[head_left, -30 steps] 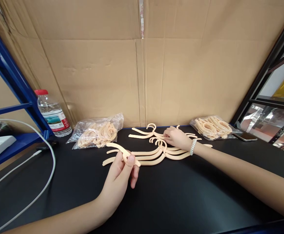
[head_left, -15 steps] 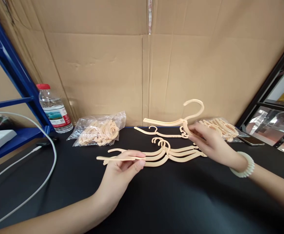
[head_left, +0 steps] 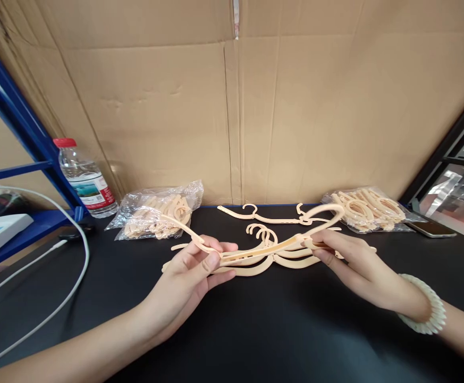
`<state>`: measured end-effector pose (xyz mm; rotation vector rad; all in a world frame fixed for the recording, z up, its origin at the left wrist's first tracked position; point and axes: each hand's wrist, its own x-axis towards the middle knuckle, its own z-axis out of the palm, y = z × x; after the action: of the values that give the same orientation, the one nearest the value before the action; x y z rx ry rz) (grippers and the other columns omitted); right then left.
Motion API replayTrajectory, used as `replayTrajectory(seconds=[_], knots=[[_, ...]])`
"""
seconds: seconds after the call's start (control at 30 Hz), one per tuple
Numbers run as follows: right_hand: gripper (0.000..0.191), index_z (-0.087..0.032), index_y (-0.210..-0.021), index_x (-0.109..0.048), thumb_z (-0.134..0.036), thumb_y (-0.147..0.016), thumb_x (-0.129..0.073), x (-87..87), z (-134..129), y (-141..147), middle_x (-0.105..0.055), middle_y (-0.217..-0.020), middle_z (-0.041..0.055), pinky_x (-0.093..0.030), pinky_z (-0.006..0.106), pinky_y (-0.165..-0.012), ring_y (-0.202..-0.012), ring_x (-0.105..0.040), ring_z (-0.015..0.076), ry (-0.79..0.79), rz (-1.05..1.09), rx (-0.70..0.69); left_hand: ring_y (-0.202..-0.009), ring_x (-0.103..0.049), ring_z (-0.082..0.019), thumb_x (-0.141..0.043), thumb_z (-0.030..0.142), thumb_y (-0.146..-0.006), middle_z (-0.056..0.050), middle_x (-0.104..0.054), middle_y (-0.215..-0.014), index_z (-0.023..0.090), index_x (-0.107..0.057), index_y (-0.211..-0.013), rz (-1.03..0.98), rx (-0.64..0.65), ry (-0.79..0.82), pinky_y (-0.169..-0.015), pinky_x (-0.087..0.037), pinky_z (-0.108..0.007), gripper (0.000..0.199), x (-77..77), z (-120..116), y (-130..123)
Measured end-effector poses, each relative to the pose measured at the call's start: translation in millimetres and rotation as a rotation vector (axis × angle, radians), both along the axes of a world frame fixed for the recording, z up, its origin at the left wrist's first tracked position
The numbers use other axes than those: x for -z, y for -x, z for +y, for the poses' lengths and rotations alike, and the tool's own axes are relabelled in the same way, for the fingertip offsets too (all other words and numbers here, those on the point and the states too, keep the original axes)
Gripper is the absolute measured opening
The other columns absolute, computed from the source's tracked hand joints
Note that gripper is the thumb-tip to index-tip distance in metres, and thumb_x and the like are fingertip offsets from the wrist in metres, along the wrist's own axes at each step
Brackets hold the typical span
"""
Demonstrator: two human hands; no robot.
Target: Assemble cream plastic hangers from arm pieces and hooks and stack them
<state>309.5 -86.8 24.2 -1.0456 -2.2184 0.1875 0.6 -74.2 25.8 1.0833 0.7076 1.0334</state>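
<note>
My left hand is closed, pinching a slim curved hanger piece between thumb and fingers. That piece meets the slotted end of a beige plastic clothes hanger at my left fingertips; whether the two are joined I cannot tell. My right hand grips the same hanger beside its hook, which curves up above the fingers. Below and behind it several beige hangers lie nested on the black tabletop, partly hidden by my hands. Farther back lie more hanger parts in a row.
Clear plastic bags of beige hanger parts lie at back left and back right. A phone is beside the right bag. A red-capped water bottle and a white cable are on the left. A cardboard wall stands behind.
My hands have brought the two pieces together: the hanger in my right hand came down and its arm's end now meets the piece at my left fingers. The left piece has tilted upward.
</note>
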Motion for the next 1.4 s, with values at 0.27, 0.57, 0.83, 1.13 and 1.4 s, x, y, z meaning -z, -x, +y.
replayTrajectory(seconds=[0.27, 0.57, 0.83, 1.13, 1.4], knots=[[0.012, -0.024, -0.103, -0.050, -0.015, -0.098, -0.044, -1.5, -0.7, -0.1, -0.056, -0.086, 0.0012, -0.042, 0.025, -0.064, -0.072, -0.052, 0.0147, -0.084, 0.018, 0.038, -0.091, -0.069, -0.013, -0.070, 0.022, -0.085, -0.003, -0.071, -0.104, 0.019, -0.069, -0.085, -0.044, -0.006, 0.014, -0.087, -0.056, -0.021, 0.003, -3.4, -5.7, 0.5], [0.013, -0.025, -0.104, -0.050, -0.016, -0.099, -0.043, 0.2, -3.2, 2.6, -0.056, -0.087, 0.0004, -0.043, 0.025, -0.066, -0.073, -0.052, 0.0140, -0.074, 0.016, 0.030, -0.089, -0.070, -0.014, -0.072, 0.019, -0.084, -0.006, -0.072, -0.101, 0.014, -0.075, -0.082, -0.075, -0.084, 0.169, -0.082, -0.058, -0.016, 0.006, -8.0, -6.8, -1.9], [0.011, -0.024, -0.104, -0.050, -0.019, -0.099, -0.042, -0.3, -4.6, 2.5, -0.058, -0.087, 0.0024, -0.045, 0.027, -0.066, -0.073, -0.055, 0.0162, -0.063, 0.015, 0.057, -0.084, -0.071, -0.011, -0.062, 0.012, -0.090, -0.009, -0.073, -0.104, 0.014, -0.073, -0.084, -0.079, -0.130, 0.161, -0.082, -0.058, -0.016, 0.013, -11.1, -4.8, -0.9], [0.012, -0.025, -0.107, -0.051, -0.021, -0.099, -0.043, -0.8, -3.5, 2.0, -0.061, -0.090, 0.0025, -0.047, 0.028, -0.067, -0.076, -0.058, 0.0168, -0.060, 0.002, 0.056, -0.084, -0.071, -0.013, -0.066, 0.016, -0.088, -0.007, -0.073, -0.099, 0.014, -0.073, -0.083, -0.084, -0.086, 0.161, -0.082, -0.059, -0.018, 0.009, -6.4, -0.9, 0.1], [0.012, -0.025, -0.107, -0.051, -0.021, -0.099, -0.043, 0.0, -4.8, 2.4, -0.061, -0.091, 0.0026, -0.047, 0.028, -0.068, -0.077, -0.058, 0.0164, -0.054, 0.003, 0.069, -0.076, -0.069, -0.010, -0.072, 0.020, -0.083, -0.004, -0.072, -0.091, 0.016, -0.069, -0.081, -0.079, -0.099, 0.136, -0.075, -0.060, -0.016, 0.006, -7.3, -2.7, -0.1]])
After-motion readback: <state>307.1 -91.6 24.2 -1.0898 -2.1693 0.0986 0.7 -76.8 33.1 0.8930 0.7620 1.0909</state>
